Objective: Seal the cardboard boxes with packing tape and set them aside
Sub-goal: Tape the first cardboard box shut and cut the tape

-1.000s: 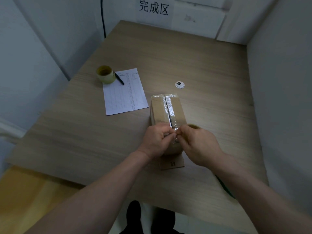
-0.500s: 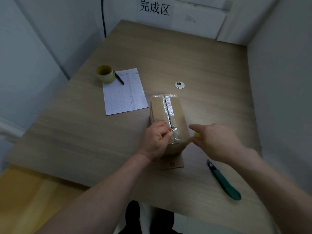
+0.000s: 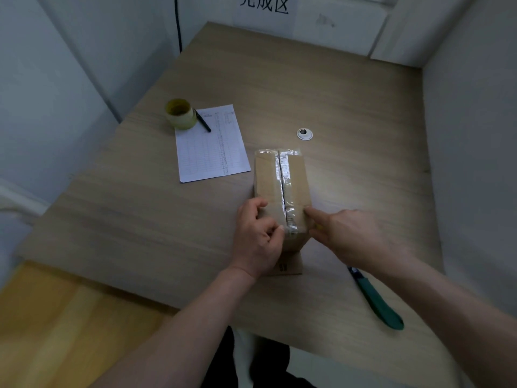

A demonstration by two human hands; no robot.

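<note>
Head view: a cardboard box (image 3: pixel 282 197) is seen standing on the desk (image 3: pixel 349 113), near its front edge, with a strip of clear tape (image 3: pixel 286 180) laid along its top seam. The near left corner of the box is gripped by the left hand (image 3: pixel 258 239), its fingers curled round the edge and the thumb pressed at the tape's near end. The right side of the box is touched by the right hand (image 3: pixel 355 236), with the forefinger held out straight; something yellow is half hidden beneath it. A green knife (image 3: pixel 376 299) lies to the right, a tape roll (image 3: pixel 180 113), pen (image 3: pixel 202 120) and sheet of paper (image 3: pixel 211 144) well to the left.
</note>
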